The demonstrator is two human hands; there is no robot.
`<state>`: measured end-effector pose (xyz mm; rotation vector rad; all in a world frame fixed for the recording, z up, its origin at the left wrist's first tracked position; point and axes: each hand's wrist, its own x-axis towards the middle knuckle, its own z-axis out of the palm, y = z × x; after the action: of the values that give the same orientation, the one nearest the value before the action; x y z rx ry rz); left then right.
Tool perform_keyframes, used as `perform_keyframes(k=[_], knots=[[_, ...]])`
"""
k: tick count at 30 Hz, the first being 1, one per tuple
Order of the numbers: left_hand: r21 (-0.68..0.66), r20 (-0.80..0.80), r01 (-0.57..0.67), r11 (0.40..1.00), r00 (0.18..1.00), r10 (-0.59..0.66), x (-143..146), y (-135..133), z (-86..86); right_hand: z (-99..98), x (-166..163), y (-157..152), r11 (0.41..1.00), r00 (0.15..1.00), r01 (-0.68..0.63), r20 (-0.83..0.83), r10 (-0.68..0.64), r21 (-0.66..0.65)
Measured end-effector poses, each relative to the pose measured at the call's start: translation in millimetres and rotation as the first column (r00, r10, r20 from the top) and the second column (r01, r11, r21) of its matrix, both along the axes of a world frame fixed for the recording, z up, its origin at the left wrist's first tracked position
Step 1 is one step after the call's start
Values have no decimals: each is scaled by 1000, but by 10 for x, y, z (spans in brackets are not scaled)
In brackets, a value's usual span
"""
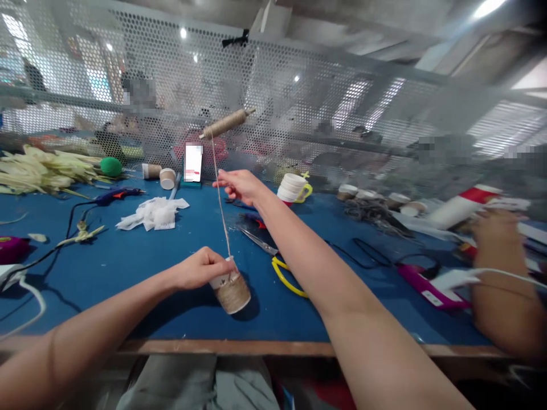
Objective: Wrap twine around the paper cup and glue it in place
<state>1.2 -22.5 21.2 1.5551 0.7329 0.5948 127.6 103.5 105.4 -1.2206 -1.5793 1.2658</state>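
My left hand (pixel 200 269) is closed around the upper part of a white paper cup (pixel 234 296), tilted over the blue table near its front edge. Brown twine is wound about the cup's lower part. From there a taut strand of twine (pixel 223 219) runs up to a spool of twine (pixel 226 123) in front of the mesh screen. My right hand (pixel 241 185) reaches forward with curled fingers, its fingertips at the strand partway up. Scissors with yellow handles (pixel 282 276) lie partly under my right forearm.
Left are a glue gun (pixel 115 196), crumpled white material (pixel 154 213), a green ball (pixel 111 166) and pale husks (pixel 43 168). Behind stand a phone (pixel 193 163) and stacked cups (pixel 291 188). Another person's arm (pixel 504 279) is at right, near a purple power strip (pixel 431 287) and cords.
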Motion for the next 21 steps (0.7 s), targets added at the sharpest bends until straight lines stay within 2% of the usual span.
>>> perform_keyframes(k=[2, 4, 7, 9, 12, 14, 15, 17, 21], knots=[[-5, 7, 13, 1000, 1000, -13, 2, -6, -3, 97, -77, 100, 998, 999, 17, 30, -19, 63], [-8, 13, 21, 1000, 1000, -21, 6, -6, 1, 102, -117, 129, 994, 998, 25, 47, -30, 105], [-5, 23, 21, 1000, 1000, -21, 15, -9, 24, -87, -91, 18, 994, 993, -40, 115, 28, 106], [-9, 30, 21, 1000, 999, -21, 20, -16, 40, -296, -24, -136, 987, 967, -161, 205, 151, 28], [-30, 36, 40, 999, 999, -39, 26, -32, 55, -572, 112, -382, 933, 886, -333, 292, 360, -139], [-52, 45, 48, 997, 998, -46, 30, -44, 54, -673, 190, -502, 840, 784, -476, 308, 539, -260], [-66, 50, 50, 997, 998, -47, 32, -49, 52, -700, 215, -542, 808, 748, -512, 311, 587, -292], [-92, 66, 56, 994, 997, -50, 36, -56, 45, -727, 234, -591, 768, 699, -555, 322, 639, -319], [-103, 98, 91, 991, 992, -81, 31, -57, 35, -768, 188, -611, 739, 656, -593, 342, 673, -319]])
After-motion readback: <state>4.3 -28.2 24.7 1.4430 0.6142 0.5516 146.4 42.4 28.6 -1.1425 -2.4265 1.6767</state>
